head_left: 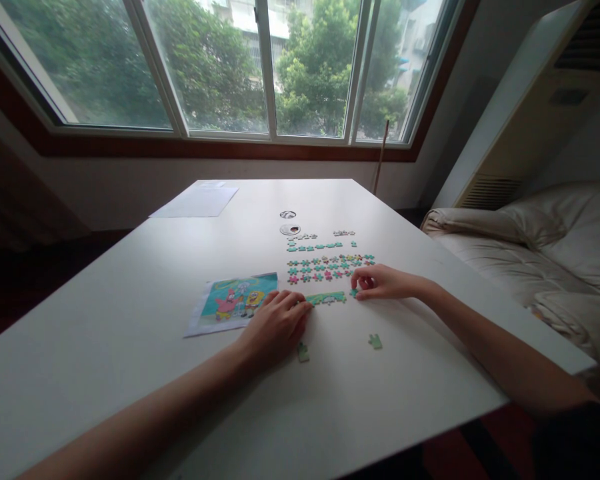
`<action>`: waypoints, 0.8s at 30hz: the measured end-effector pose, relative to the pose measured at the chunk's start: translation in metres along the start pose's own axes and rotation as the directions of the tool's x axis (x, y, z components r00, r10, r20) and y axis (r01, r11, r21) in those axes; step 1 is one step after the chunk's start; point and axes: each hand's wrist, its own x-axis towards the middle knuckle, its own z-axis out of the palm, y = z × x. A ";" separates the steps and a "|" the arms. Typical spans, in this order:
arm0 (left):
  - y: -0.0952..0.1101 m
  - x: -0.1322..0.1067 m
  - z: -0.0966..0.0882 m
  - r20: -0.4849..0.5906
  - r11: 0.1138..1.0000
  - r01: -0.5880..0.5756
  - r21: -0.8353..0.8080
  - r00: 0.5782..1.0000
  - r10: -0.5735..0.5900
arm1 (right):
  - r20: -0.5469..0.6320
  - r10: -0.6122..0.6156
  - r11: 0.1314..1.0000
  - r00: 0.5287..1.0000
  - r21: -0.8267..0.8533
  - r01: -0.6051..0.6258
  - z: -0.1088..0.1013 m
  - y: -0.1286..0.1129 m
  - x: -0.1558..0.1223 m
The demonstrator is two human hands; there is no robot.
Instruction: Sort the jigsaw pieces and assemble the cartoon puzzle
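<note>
A short strip of joined jigsaw puzzle pieces (330,298) lies on the white table, green and teal in colour. My left hand (279,325) rests palm down at its left end, fingers bent together with the tips on the strip; they hide that end. Beyond the strip's right end, my right hand (377,281) pinches a teal puzzle piece (354,292) between thumb and fingers, low over the table. Two loose green pieces lie nearer to me: one puzzle piece (303,353) below my left hand, another puzzle piece (375,341) below my right.
Several rows of loose puzzle pieces (306,270) spread behind the strip. Partly under my left hand is a cartoon picture sheet (225,303). Two round items (289,229) sit farther back. White paper (200,201) lies at the far left of the table (145,280); a sofa (515,247) stands right.
</note>
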 end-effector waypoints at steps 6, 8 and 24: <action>-0.001 0.000 0.002 -0.007 1.000 -0.006 -0.009 1.000 0.006 | -0.003 -0.009 1.000 1.000 -0.001 0.009 0.001 -0.002 0.001; -0.001 0.000 0.002 -0.001 1.000 -0.008 -0.007 1.000 0.008 | -0.004 -0.005 1.000 1.000 0.000 0.005 0.001 -0.003 0.000; 0.000 0.002 0.002 -0.004 1.000 0.002 -0.013 1.000 -0.002 | -0.485 0.404 0.805 0.775 -0.213 -0.553 -0.042 0.068 0.063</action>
